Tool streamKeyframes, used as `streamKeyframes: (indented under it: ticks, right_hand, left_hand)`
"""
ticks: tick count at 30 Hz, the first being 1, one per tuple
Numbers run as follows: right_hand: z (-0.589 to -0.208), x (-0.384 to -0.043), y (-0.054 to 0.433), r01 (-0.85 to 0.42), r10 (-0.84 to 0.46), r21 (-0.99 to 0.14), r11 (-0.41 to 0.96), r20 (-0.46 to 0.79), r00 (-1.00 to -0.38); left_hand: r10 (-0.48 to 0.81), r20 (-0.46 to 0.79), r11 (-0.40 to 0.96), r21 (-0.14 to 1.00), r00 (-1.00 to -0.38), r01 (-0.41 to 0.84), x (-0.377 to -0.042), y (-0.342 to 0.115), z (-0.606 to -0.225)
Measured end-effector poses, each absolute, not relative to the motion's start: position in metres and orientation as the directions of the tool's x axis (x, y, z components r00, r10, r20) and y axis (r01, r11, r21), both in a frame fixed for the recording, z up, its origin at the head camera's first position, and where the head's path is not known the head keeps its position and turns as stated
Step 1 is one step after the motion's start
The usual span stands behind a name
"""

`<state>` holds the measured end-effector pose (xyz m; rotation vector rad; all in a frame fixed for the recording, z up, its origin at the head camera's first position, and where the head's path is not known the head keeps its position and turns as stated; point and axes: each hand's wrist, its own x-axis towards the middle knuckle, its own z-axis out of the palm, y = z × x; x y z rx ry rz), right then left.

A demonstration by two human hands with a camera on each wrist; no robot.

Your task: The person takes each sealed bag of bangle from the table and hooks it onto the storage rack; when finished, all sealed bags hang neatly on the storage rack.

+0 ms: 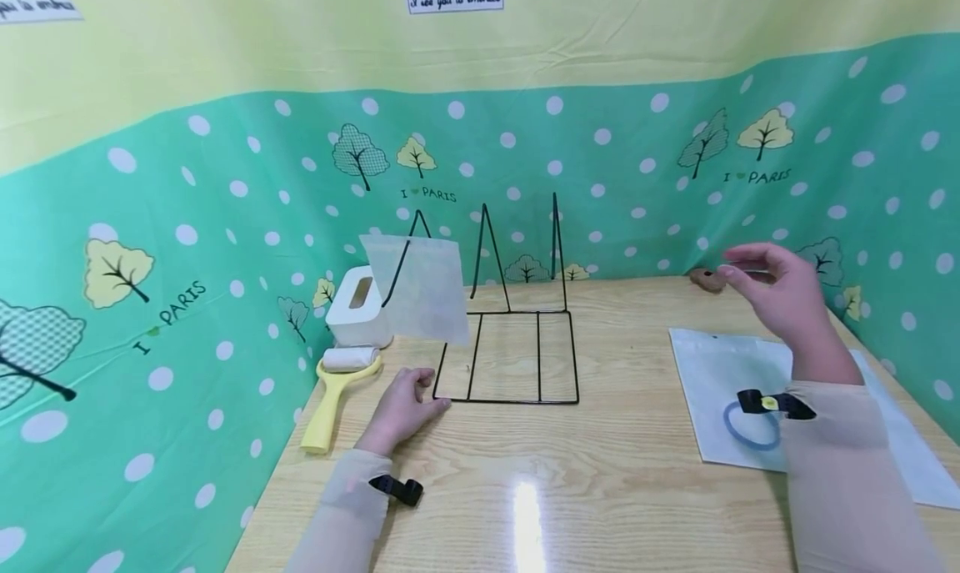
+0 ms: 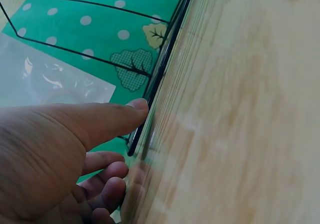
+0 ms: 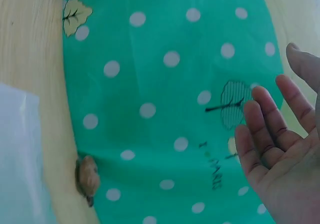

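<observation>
A black wire rack (image 1: 525, 401) with several triangular uprights stands on the table. My left hand (image 1: 403, 408) is at its front left corner. In the left wrist view the thumb (image 2: 135, 108) lies on the front bar, and the bent fingers (image 2: 112, 176) are close by the corner. A thin translucent sheet (image 1: 427, 294) stands at the rack's left upright, slightly tilted. Raised over the back right of the table, my right hand (image 1: 780, 294) holds nothing. Its fingers (image 3: 260, 129) are loosely bent in the right wrist view.
Left of the rack are a white tissue box (image 1: 356, 310) and a yellow-handled lint roller (image 1: 326, 414). White sheets or bags (image 1: 701, 389) lie at the right, with a blue ring (image 1: 731, 429) on them. A small brown object (image 1: 705, 279) sits by the polka-dot curtain (image 1: 622, 198).
</observation>
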<state>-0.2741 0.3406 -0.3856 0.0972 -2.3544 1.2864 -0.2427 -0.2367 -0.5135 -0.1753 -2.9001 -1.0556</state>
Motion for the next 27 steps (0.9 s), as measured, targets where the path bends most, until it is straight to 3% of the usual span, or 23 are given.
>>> streamKeyframes:
  ticks: [11, 27]
  right_hand:
    - [-0.406, -0.286, 0.361, -0.104, 0.220, -0.812, 0.574, 0.275, -0.936]
    - [-0.446, -0.299, 0.392, 0.027, 0.175, -0.761, 0.649, 0.114, -0.978]
  left_hand:
    - [0.089, 0.103, 0.776, 0.616, -0.991, 0.134, -0.246, -0.234, -0.517]
    - [0.078, 0.129, 0.788, 0.599, -0.989, 0.141, -0.247, -0.233, -0.519]
